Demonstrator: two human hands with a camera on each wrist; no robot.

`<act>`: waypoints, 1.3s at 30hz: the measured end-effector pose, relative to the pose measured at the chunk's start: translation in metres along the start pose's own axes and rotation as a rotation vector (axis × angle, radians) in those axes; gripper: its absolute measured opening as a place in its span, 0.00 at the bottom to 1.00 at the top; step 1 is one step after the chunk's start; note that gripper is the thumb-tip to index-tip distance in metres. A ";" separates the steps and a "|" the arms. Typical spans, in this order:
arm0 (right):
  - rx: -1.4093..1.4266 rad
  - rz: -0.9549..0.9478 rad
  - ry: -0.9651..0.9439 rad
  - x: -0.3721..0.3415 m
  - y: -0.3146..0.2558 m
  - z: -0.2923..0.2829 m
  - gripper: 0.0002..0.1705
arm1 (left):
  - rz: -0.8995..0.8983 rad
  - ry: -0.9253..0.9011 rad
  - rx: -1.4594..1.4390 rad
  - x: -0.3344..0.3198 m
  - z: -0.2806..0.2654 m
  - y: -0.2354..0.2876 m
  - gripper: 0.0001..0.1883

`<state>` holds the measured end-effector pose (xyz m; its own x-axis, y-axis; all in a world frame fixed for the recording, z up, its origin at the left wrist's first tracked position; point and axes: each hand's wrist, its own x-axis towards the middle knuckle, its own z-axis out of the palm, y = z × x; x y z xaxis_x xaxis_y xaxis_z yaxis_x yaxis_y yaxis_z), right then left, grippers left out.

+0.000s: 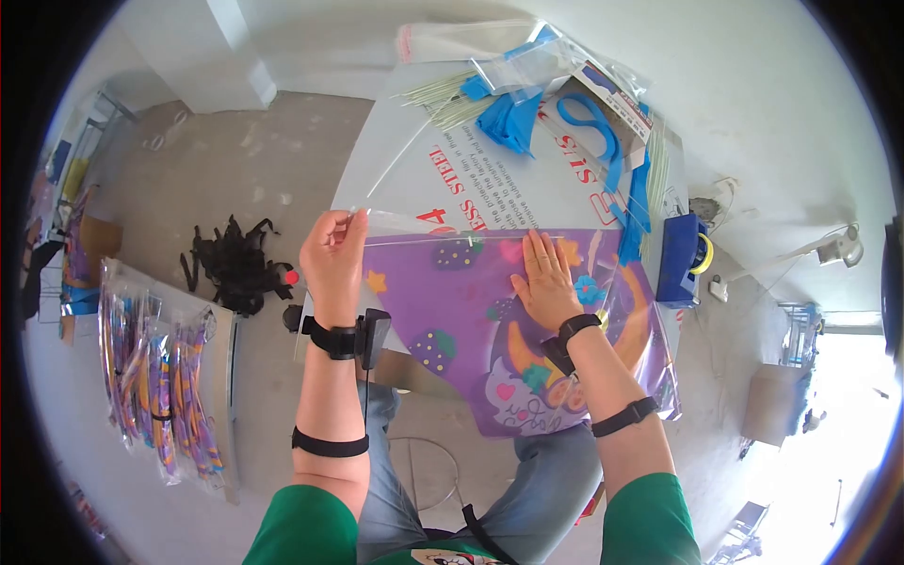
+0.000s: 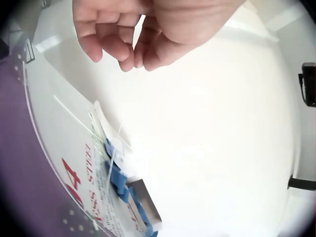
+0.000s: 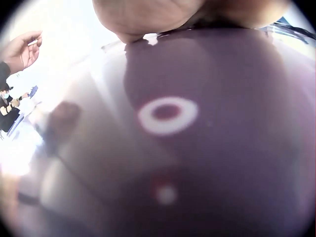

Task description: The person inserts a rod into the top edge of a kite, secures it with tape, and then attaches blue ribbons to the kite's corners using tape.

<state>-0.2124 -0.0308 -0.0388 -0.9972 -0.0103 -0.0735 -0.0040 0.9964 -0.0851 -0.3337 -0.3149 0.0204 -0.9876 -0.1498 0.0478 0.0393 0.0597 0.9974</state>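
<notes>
A purple printed sheet in clear film lies over the near edge of the table. The left hand is raised at the sheet's upper left corner, thumb and fingertips pinching the edge of the clear film. In the left wrist view the fingers of the left hand are curled, with the thumb near the fingertips. The right hand rests flat on the sheet with its fingers straight, close to the upper edge. Only part of the right hand shows above the purple surface in the right wrist view.
On the table lie blue strips, thin pale sticks, an open box and clear bags. A blue tape dispenser stands at the right edge. Wrapped colourful items lie at left; a black heap is on the floor.
</notes>
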 end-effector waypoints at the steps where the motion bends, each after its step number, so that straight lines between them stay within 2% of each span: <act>1: 0.004 -0.002 0.001 0.000 -0.001 -0.001 0.38 | 0.002 0.001 0.004 0.000 -0.004 -0.005 0.09; 7: 0.072 0.037 -0.075 0.001 -0.002 -0.008 0.39 | -0.052 0.059 0.248 0.002 -0.022 -0.032 0.11; 10: 0.096 0.039 -0.064 0.000 -0.002 -0.007 0.40 | 0.027 0.066 0.344 0.005 -0.028 -0.055 0.10; 12: 0.090 0.027 -0.033 0.000 0.001 -0.004 0.40 | -0.107 0.059 0.300 0.003 -0.030 -0.058 0.10; 14: 0.120 0.024 -0.019 0.000 0.002 -0.005 0.41 | -0.155 0.076 0.307 -0.001 -0.029 -0.060 0.10; 16: 0.153 0.016 -0.004 0.001 0.001 -0.005 0.41 | -0.008 0.137 0.397 -0.003 -0.029 -0.062 0.10; 17: 0.173 0.022 0.013 0.001 0.001 -0.006 0.41 | -0.009 0.144 0.402 -0.002 -0.030 -0.061 0.10; 19: 0.204 0.017 0.024 0.001 0.001 -0.006 0.41 | 0.116 0.091 0.608 0.000 -0.036 -0.057 0.10; 35: 0.209 0.006 0.042 0.000 0.002 -0.007 0.41 | 0.048 0.018 0.591 0.003 -0.039 -0.065 0.09; 39: 0.208 0.002 0.042 0.000 0.002 -0.008 0.41 | 0.095 0.022 0.649 0.004 -0.038 -0.067 0.08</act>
<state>-0.2132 -0.0284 -0.0309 -0.9995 -0.0008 -0.0327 0.0087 0.9574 -0.2886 -0.3343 -0.3572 -0.0445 -0.9808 -0.1342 0.1418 0.0194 0.6557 0.7548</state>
